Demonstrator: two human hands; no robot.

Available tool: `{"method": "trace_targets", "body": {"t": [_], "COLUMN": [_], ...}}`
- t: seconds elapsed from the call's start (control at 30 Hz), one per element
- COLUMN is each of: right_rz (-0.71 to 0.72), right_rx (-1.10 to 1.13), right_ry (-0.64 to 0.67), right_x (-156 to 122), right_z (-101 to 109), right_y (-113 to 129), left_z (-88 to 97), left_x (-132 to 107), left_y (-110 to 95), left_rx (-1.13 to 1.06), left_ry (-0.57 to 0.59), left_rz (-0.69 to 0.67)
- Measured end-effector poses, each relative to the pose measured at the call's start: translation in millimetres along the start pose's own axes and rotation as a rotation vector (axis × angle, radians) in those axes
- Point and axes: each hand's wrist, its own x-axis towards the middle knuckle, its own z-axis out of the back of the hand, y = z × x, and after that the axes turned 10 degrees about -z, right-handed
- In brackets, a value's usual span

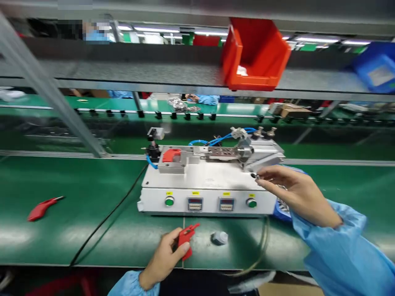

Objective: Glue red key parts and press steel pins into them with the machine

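Note:
My left hand [168,255] is closed around a red lighter handle [185,242] near the bench's front edge, its thin end pointing up and right. At the right end of a white bench machine [212,176], my right hand [293,191] pinches a small, dark and shiny metal piece [255,176]; blur hides its exact kind. Another red lighter handle [171,155] sits in the metal fixture on top of the machine. Out on the left of the bench lies a red handle with a short metal tip [43,209]. A small grey-white cap or jar [219,237] stands between my hands.
Behind my right wrist is a blue bin [282,209] with metal parts. A black cable [108,218] runs across the left bench. Overhead, a shelf [138,72] carries an orange-red bin [256,57] and a blue bin [378,68]. A co-worker's blue sleeve [208,100] shows beyond.

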Motion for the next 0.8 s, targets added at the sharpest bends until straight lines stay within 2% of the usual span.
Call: {"method": "trace_targets", "body": {"t": [0.1,0.2,0.27,0.37,0.53,0.8], "right_rz": [0.178,0.276,0.306,0.333,0.359,0.445], "right_rx": [-0.065,-0.118,-0.285,-0.554,-0.647,-0.668], "right_ry": [0.121,0.154,0.165,0.191,0.199,0.146], "right_x": [43,90,118,147,161,142], "right_z": [-40,-82,-105,-128,-144,-154], "right_y": [32,57,71,87,92,71], "left_z": [0.4,0.5,0.3,0.6,2.3,5.0], "left_x": [5,7,7,9,13,13], "left_y": [-3,-5,-5,-3,-2,-4], "left_rx": [0.019,0.015,0.012,0.012,0.013,0.030], "left_ry": [0.012,-0.007,-0.016,-0.021,-0.014,0.022], "left_rz": [-0.043,-0.056,-0.065,-0.077,-0.090,-0.076]}}
